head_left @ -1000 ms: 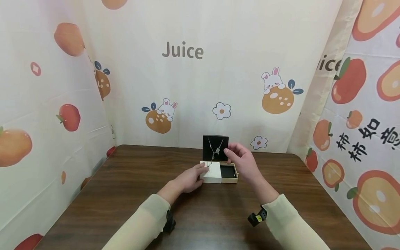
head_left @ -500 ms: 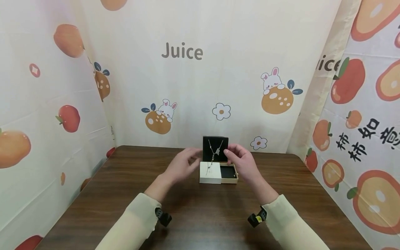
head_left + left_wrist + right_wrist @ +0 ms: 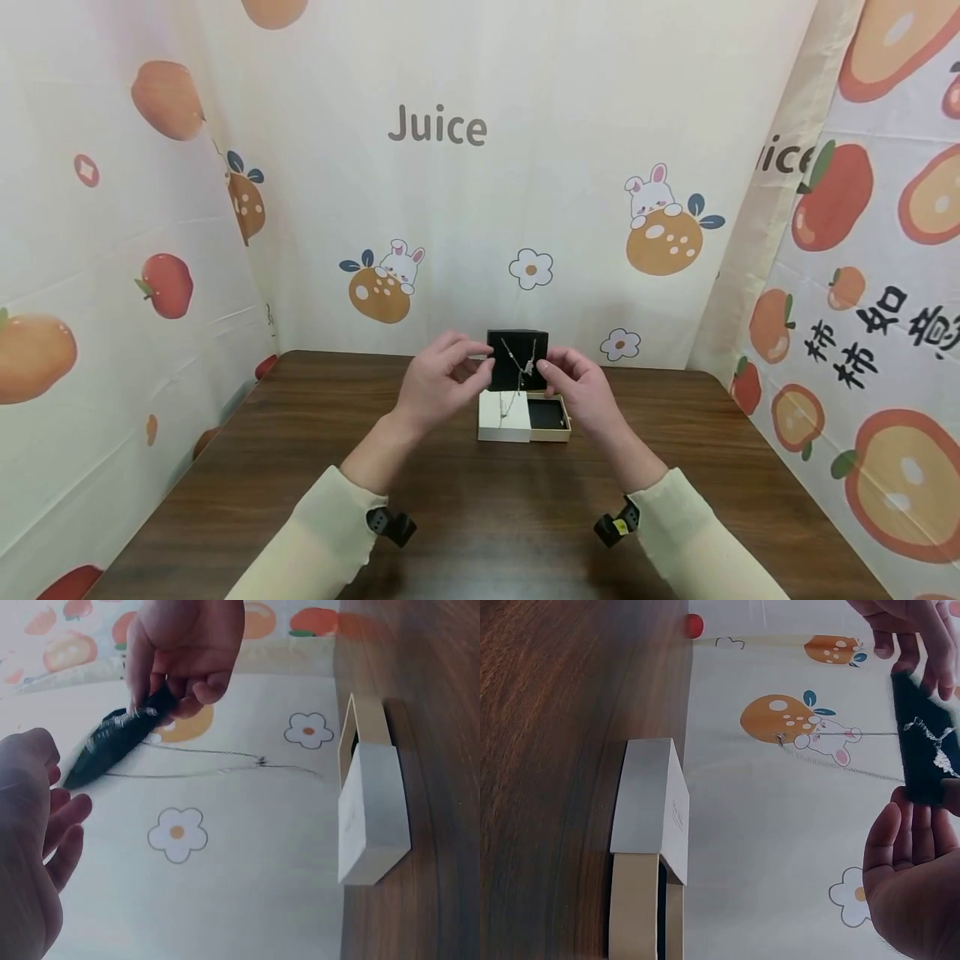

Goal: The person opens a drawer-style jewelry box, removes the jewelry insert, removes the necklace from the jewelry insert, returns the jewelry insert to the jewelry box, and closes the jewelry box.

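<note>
The right hand (image 3: pixel 588 390) pinches the right edge of a black square card (image 3: pixel 501 367) held upright above the box. A silver necklace (image 3: pixel 528 367) lies across the card's face, and its chain hangs below, in front of the white sleeve (image 3: pixel 504 421). Beside the card's left edge is the left hand (image 3: pixel 438 385), thumb and fingers bent with a gap between them; in the left wrist view this hand (image 3: pixel 30 840) has its fingertips close to the card (image 3: pixel 112 742). Whether they touch it, I cannot tell.
A cream drawer (image 3: pixel 551 434) with a dark inside sticks out of the sleeve's right end, on the brown wooden table (image 3: pixel 330 433). Fruit-printed curtains (image 3: pixel 315 167) stand behind the table and on both sides.
The left hand has let go of the white sleeve and risen to the card's left edge. The card has turned slightly and the necklace has swung right. The right hand keeps its pinch.
</note>
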A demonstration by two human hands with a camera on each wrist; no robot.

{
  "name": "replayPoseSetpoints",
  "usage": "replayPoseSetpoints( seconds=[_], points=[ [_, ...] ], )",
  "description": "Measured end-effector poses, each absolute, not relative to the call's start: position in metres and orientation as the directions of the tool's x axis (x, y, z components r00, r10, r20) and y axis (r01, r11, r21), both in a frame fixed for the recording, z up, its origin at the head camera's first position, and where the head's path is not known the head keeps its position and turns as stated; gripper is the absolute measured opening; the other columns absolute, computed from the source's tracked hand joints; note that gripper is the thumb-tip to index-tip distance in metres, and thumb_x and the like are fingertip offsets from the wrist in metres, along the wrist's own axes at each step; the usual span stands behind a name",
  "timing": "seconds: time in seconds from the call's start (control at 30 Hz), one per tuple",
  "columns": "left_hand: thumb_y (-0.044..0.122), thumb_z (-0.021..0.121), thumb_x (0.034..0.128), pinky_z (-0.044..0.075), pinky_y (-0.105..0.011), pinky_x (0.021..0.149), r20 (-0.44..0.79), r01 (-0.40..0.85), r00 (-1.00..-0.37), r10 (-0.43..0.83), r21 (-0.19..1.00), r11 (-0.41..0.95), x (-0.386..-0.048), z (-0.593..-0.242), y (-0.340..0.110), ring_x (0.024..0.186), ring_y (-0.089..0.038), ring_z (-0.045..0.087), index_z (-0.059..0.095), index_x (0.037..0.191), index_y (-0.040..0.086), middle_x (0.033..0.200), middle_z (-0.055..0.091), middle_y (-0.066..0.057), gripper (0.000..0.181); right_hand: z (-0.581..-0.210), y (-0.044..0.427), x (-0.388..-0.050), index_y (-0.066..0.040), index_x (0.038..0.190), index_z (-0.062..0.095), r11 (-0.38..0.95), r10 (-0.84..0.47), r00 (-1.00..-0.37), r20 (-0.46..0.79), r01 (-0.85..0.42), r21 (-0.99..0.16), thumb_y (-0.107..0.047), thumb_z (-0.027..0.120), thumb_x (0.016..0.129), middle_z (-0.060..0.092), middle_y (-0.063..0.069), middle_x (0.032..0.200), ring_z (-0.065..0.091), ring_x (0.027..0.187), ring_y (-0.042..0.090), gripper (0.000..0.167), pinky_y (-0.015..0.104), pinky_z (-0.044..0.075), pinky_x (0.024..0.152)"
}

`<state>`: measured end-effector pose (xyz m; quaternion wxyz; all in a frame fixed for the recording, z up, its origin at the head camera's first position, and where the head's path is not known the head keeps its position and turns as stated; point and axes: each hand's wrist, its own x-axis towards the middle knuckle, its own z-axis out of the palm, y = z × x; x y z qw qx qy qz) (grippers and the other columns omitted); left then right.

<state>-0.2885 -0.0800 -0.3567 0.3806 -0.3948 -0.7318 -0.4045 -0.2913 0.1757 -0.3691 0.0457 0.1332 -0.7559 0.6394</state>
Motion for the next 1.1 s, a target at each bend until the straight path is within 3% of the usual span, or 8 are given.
replayPoseSetpoints(
  seconds=[0.2, 0.4, 0.63, 0.9, 1.1],
  points=[
    [0.005, 0.087, 0.0895, 0.056, -0.017, 0.061, 0.897, 0.881, -0.319, 0.306, 0.161, 0.445, -0.287, -0.353, -0.069, 0.067, -0.012, 0.066, 0.082, 0.099, 0.006, 0.090, 0.069, -0.005, 0.011, -0.368, 0.175, -0.291, 0.001, 0.132, 0.066, 0.136, -0.152, -0.957, 0.248, -0.269, -0.953, -0.023, 0.064, 0.113, 0.064, 0.003, 0.109, 0.062, 0.086, 0.017, 0.031, 0.026, 0.058, 0.082],
    [0.015, 0.093, 0.0892, 0.056, -0.019, 0.058, 0.879, 0.817, -0.278, 0.387, 0.004, 0.576, -0.285, -0.353, -0.057, 0.064, -0.010, 0.064, 0.087, 0.103, 0.009, 0.087, 0.067, -0.002, 0.016, -0.368, 0.174, -0.292, 0.001, 0.133, 0.065, 0.127, -0.162, -0.951, 0.262, -0.283, -0.951, -0.022, 0.065, 0.112, 0.065, 0.004, 0.110, 0.063, 0.088, 0.022, 0.031, 0.027, 0.059, 0.082],
    [0.027, 0.094, 0.0898, 0.052, -0.019, 0.053, 0.841, 0.718, -0.300, 0.450, -0.111, 0.687, -0.282, -0.355, -0.047, 0.060, -0.008, 0.059, 0.088, 0.114, 0.010, 0.084, 0.064, 0.000, 0.030, -0.368, 0.172, -0.293, 0.002, 0.133, 0.065, 0.102, -0.160, -0.952, 0.262, -0.280, -0.954, -0.021, 0.065, 0.112, 0.065, 0.002, 0.109, 0.061, 0.086, 0.016, 0.031, 0.023, 0.059, 0.079],
    [0.025, 0.090, 0.0944, 0.058, -0.019, 0.058, 0.820, 0.694, -0.352, 0.450, -0.094, 0.713, -0.278, -0.360, -0.039, 0.064, -0.009, 0.063, 0.087, 0.114, 0.010, 0.087, 0.065, -0.002, 0.025, -0.366, 0.169, -0.289, 0.005, 0.131, 0.065, 0.057, -0.158, -0.947, 0.280, -0.292, -0.955, -0.014, 0.063, 0.112, 0.067, 0.001, 0.109, 0.061, 0.088, 0.019, 0.027, 0.023, 0.058, 0.078],
    [0.021, 0.091, 0.0931, 0.059, -0.022, 0.058, 0.839, 0.685, -0.324, 0.437, -0.111, 0.720, -0.279, -0.364, -0.036, 0.066, -0.010, 0.066, 0.088, 0.110, 0.013, 0.088, 0.065, 0.000, 0.019, -0.368, 0.169, -0.290, 0.006, 0.129, 0.065, 0.067, -0.169, -0.941, 0.294, -0.309, -0.949, -0.011, 0.063, 0.112, 0.067, 0.004, 0.110, 0.059, 0.087, 0.014, 0.024, 0.026, 0.059, 0.081]
  ],
)
